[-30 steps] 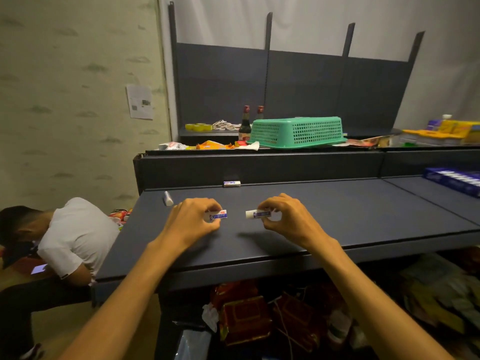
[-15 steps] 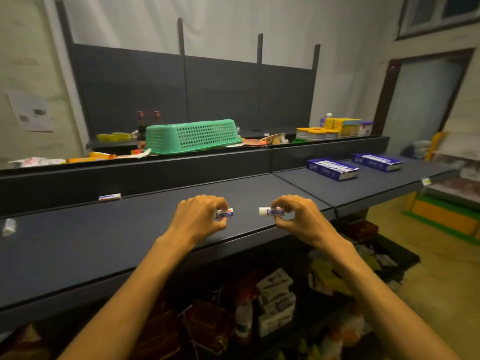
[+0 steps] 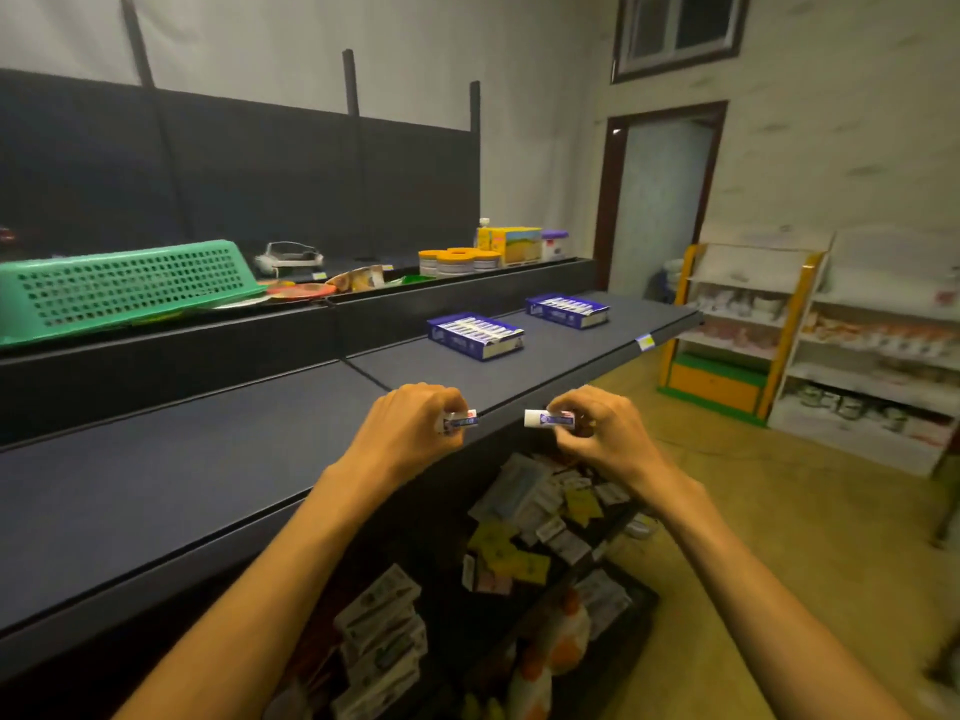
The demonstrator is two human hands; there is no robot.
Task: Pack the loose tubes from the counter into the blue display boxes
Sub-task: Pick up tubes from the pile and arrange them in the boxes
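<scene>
The view has swung right along the counter (image 3: pixel 208 475) over the last second: the seated person and the two loose tubes near the back ledge have gone out of sight, and two blue boxes have come into full view ahead. The hands keep the same pose throughout, so the change reads as a turn of the body toward the boxes, with a tube carried in each hand. That suggests the pick-up is done and the carry is under way; placing comes next.

The left hand (image 3: pixel 410 428) is curled round the left tube (image 3: pixel 461 421), pinching it between thumb and fingers, with only the printed end showing. The right hand (image 3: pixel 597 433) pinches the right tube (image 3: pixel 548 418) the same way, its white cap pointing left toward the other tube. Both tubes are held level, just above the counter's front edge, near each other but apart.

The tubes are short, white, with a blue and red label band; the print is too blurred to read. The near box (image 3: pixel 475 336) and the far box (image 3: pixel 567 310) sit further along the counter, well apart from the hands, each open-topped and showing a row of similar tubes lying side by side. Whether free slots remain in either box cannot be told from here.
</scene>
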